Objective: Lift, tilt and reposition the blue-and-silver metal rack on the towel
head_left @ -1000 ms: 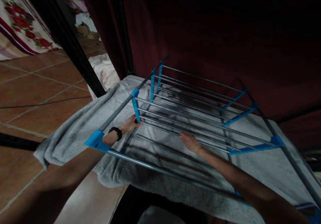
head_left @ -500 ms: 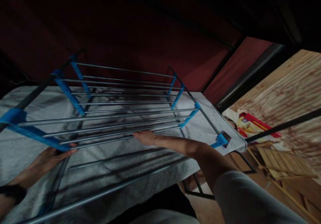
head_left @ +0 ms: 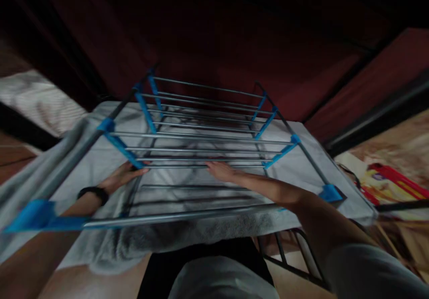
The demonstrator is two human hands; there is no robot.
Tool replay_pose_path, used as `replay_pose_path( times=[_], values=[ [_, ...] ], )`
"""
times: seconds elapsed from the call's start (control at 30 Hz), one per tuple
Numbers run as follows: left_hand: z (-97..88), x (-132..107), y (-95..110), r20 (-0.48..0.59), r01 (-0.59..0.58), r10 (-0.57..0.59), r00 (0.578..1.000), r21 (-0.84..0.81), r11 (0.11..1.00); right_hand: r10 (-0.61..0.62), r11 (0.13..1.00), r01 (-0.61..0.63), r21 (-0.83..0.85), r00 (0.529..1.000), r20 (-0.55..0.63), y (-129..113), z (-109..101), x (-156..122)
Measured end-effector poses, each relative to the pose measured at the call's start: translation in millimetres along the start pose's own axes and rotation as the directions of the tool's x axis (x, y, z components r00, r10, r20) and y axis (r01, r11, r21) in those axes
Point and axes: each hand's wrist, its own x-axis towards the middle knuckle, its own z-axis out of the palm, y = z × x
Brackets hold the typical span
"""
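A rack of grey metal rods with blue plastic brackets (head_left: pixel 122 146), looking like a clothes drying rack, stands on a light cloth. My left hand (head_left: pixel 124 176) grips the lower end of the left middle bracket, its thumb against a rod end. Farther right, my right hand (head_left: pixel 221 170) has its fingers around the lowest rod (head_left: pixel 181 166) of that middle group. Nearer me, a separate rod (head_left: pixel 197 187) runs below the hands, its left end out of any bracket. The front rod (head_left: pixel 187 217) crosses between me and my hands, with a blue bracket (head_left: pixel 36 216) at its left.
A grey-white cloth (head_left: pixel 284 183) covers the table under the rack. Behind rises a dark red wall (head_left: pixel 214 44). A red and yellow package (head_left: pixel 395 183) lies beyond the right edge, near wooden slats (head_left: pixel 409 241). Below the table's edge, dark metal bars (head_left: pixel 288 263) show.
My view has swung left, so the rack appears farther right and more level. Both hands stay at nearly the same places on the rack.
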Motion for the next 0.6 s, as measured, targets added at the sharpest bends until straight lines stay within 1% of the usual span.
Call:
replay_pose_path(
  times=[0.03,0.1,0.17,0.23,0.27,0.33,0.43,0.5,0.6],
  values=[
    [0.2,-8.2,6.3,0.069,-0.016,0.015,0.997,0.006,1.000,-0.049,0.999,0.049,0.007,0.999,0.019,-0.4,-0.2,-3.0],
    [-1.3,-20.9,10.8,0.058,-0.016,0.018,0.998,-0.029,0.999,-0.139,0.990,0.139,-0.017,0.989,0.043,-0.6,1.7,-7.8],
    [-5.1,-31.8,4.1,0.048,-0.053,0.059,0.997,-0.129,0.990,-0.216,0.972,0.219,-0.090,0.976,0.041,-1.6,6.8,-12.9],
    [-9.2,-45.3,-8.7,-0.012,-0.029,0.027,1.000,-0.206,0.978,-0.305,0.941,0.315,-0.124,0.948,0.093,-5.1,14.4,-18.8],
    [-10.8,-53.3,-15.1,-0.049,-0.005,-0.007,0.999,-0.234,0.972,-0.327,0.932,0.342,-0.124,0.937,0.124,-7.5,18.7,-21.3],
    [-12.6,-71.0,-24.6,-0.108,0.034,-0.065,0.992,-0.268,0.963,-0.316,0.936,0.337,-0.103,0.932,0.178,-12.4,26.9,-23.1],
    [-11.7,-99.3,-27.4,-0.159,0.043,-0.101,0.982,-0.332,0.942,-0.234,0.964,0.255,-0.070,0.946,0.224,-18.4,33.3,-16.7],
    [-9.0,-116.7,-23.9,-0.197,0.040,-0.128,0.972,-0.400,0.915,-0.204,0.974,0.221,-0.039,0.944,0.259,-22.7,30.4,-10.9],
    [-4.4,-136.5,-19.0,-0.246,0.058,-0.198,0.949,-0.481,0.875,-0.218,0.975,0.221,0.021,0.940,0.260,-33.2,13.5,-9.7]
  ],
)
